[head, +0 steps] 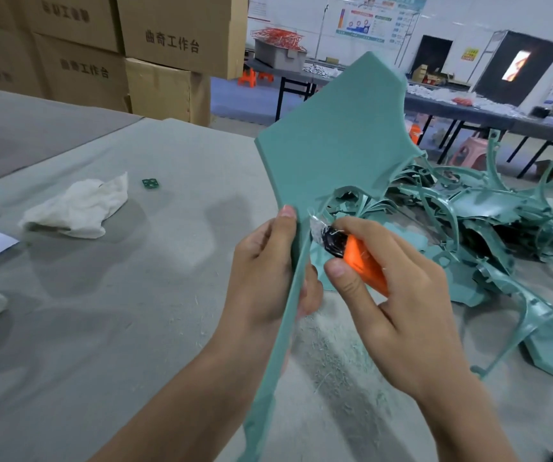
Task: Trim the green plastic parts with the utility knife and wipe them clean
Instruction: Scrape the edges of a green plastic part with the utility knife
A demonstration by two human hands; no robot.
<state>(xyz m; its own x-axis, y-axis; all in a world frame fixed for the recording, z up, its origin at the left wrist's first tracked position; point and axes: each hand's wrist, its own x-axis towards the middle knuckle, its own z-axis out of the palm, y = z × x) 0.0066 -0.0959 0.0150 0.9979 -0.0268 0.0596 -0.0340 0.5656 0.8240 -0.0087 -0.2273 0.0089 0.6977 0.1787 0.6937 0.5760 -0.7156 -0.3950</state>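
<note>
Centre of the frame: the left hand [268,271] holds a big flat green part [331,135] upright. The thumb lies along the near face and the fingers curl behind the narrow lower strip, so the grip is clamped firmly on the plastic. The part's wide panel rises toward the upper middle of the frame, and its thin tail runs down to the bottom edge.

Just right of it, the right hand [398,295] has its grip wrapped round the orange utility knife [361,261]. The thumb presses on the side of the handle, and the black taped nose sits up against the part's edge beside the left thumb. The blade itself is too small to make out.

Below the hands, pale shavings [328,355] lie scattered on the grey tabletop [135,295]. At the right, a tangled pile of green parts [501,221] rests on the tabletop. Over at the left, a crumpled white cloth [78,208] lies well apart from the hands, with a small dark green piece [150,183] near it. Stacked in the upper left are cardboard boxes [168,35].
</note>
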